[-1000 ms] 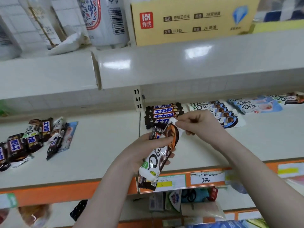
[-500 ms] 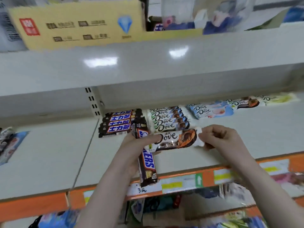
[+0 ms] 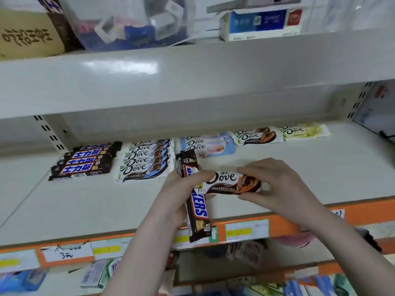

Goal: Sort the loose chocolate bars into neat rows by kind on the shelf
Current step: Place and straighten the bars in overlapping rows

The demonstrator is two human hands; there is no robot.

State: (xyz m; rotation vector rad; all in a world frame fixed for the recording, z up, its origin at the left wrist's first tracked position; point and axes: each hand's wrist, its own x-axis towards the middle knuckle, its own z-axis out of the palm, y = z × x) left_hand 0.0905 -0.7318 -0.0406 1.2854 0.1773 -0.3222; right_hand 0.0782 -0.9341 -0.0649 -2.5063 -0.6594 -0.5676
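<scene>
My left hand (image 3: 177, 195) grips an upright brown Snickers bar (image 3: 197, 208) and pinches the left end of a white Dove bar with an orange-brown end (image 3: 229, 182). My right hand (image 3: 275, 184) holds that Dove bar's right end, level above the shelf (image 3: 85, 206). At the back lie rows: dark Snickers bars (image 3: 83, 161), blue-ended Dove bars (image 3: 145, 161), light-blue Dove bars (image 3: 205, 144), orange-brown Dove bars (image 3: 256, 135) and a green Dove bar (image 3: 303, 131).
The upper shelf (image 3: 192, 82) overhangs the rows and carries a cardboard box (image 3: 27, 35), a plastic bag (image 3: 132, 22) and a blue carton (image 3: 260, 24). An orange price rail (image 3: 282, 225) runs along the shelf's front edge. Packaged goods fill the lower shelf (image 3: 245, 270).
The view has swung right, away from the loose pile on the left. Both hands moved right with the bars, and the Dove bar was turned from tilted to level.
</scene>
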